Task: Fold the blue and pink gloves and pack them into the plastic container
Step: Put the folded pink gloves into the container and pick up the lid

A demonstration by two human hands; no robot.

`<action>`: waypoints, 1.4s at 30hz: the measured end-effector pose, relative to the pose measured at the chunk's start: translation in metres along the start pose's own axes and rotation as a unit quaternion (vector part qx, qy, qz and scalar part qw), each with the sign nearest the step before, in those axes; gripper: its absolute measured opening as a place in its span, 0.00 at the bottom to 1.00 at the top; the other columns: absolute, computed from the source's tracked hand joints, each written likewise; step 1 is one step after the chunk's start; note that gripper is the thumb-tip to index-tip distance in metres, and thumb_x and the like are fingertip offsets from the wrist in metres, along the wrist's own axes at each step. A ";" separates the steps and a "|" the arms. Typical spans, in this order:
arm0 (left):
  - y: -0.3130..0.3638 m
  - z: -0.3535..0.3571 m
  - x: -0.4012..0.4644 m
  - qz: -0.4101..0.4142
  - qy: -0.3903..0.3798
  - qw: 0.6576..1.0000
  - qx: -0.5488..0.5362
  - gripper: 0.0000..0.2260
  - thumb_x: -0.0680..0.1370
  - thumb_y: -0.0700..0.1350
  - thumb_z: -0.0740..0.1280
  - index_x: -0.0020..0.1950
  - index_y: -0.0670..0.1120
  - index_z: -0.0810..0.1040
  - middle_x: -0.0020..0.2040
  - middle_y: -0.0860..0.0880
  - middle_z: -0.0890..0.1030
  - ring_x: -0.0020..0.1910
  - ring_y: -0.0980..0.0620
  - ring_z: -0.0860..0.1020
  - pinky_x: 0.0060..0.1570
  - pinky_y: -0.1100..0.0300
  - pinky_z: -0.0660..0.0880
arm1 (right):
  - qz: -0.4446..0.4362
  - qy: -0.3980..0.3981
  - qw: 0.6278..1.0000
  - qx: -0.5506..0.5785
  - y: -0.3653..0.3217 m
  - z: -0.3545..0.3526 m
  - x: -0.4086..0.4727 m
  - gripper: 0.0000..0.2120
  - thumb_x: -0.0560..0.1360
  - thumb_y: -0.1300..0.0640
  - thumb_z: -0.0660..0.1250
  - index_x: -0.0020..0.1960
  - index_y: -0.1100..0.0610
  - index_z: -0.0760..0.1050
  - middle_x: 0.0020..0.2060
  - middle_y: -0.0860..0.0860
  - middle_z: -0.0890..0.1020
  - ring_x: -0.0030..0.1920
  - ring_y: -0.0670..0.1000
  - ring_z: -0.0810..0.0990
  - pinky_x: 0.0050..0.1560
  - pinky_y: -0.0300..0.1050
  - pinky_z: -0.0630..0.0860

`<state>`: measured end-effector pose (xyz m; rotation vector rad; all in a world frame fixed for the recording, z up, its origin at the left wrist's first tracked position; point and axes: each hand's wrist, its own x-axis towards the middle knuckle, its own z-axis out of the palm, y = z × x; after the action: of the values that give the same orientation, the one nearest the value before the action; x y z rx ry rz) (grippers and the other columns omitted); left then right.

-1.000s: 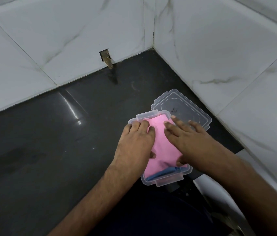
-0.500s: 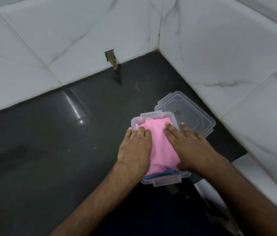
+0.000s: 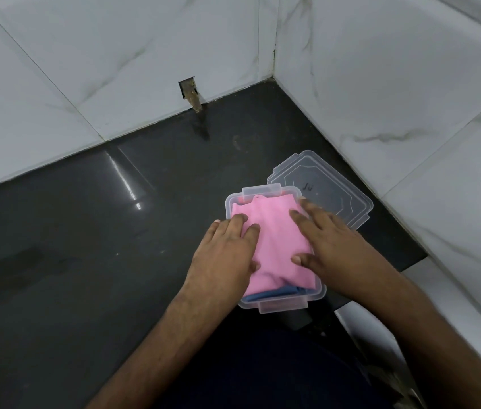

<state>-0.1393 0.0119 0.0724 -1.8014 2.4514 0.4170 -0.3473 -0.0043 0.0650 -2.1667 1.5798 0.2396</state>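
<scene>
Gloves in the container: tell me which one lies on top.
The pink glove lies on top, pressed flat under the left hand and right hand. The blue glove is beneath it, only its edge showing at the plastic container's near end.

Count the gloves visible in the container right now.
2. The pink glove lies on top in the plastic container, under both hands. The blue glove peeks out beneath it at the near end. More could be hidden underneath.
</scene>
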 end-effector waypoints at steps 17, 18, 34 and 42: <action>-0.019 0.026 -0.044 0.143 -0.044 0.989 0.011 0.36 0.77 0.68 0.65 0.81 0.54 0.62 0.79 0.51 0.65 0.79 0.51 0.62 0.77 0.52 0.39 | 0.108 0.153 0.955 0.232 -0.028 0.038 -0.021 0.30 0.83 0.55 0.63 0.81 0.48 0.56 0.73 0.53 0.73 0.69 0.57 0.75 0.69 0.58 0.72; -0.022 0.028 -0.043 0.134 -0.038 0.990 0.023 0.36 0.77 0.66 0.66 0.81 0.54 0.62 0.79 0.50 0.64 0.79 0.51 0.61 0.76 0.51 0.38 | 0.106 0.153 0.955 0.232 -0.031 0.038 -0.016 0.30 0.83 0.55 0.64 0.81 0.48 0.56 0.73 0.53 0.74 0.69 0.56 0.75 0.69 0.58 0.72; -0.041 0.019 -0.035 -0.046 0.084 0.994 0.058 0.21 0.81 0.45 0.67 0.75 0.50 0.72 0.77 0.48 0.72 0.79 0.49 0.65 0.80 0.45 0.50 | 0.043 0.168 0.963 0.205 -0.055 0.018 0.055 0.29 0.83 0.53 0.64 0.81 0.50 0.58 0.75 0.54 0.71 0.73 0.56 0.71 0.73 0.54 0.67; -0.036 0.006 -0.019 -0.071 0.109 0.991 0.024 0.21 0.81 0.44 0.67 0.74 0.52 0.73 0.73 0.51 0.75 0.76 0.52 0.69 0.80 0.48 0.48 | -0.001 0.218 0.945 0.245 -0.048 0.010 0.056 0.16 0.82 0.59 0.66 0.68 0.54 0.77 0.68 0.53 0.76 0.65 0.52 0.77 0.68 0.49 0.75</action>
<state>-0.1000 0.0212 0.0646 -2.0849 2.4206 0.1561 -0.2828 -0.0366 0.0465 -1.8956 1.6354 -0.6154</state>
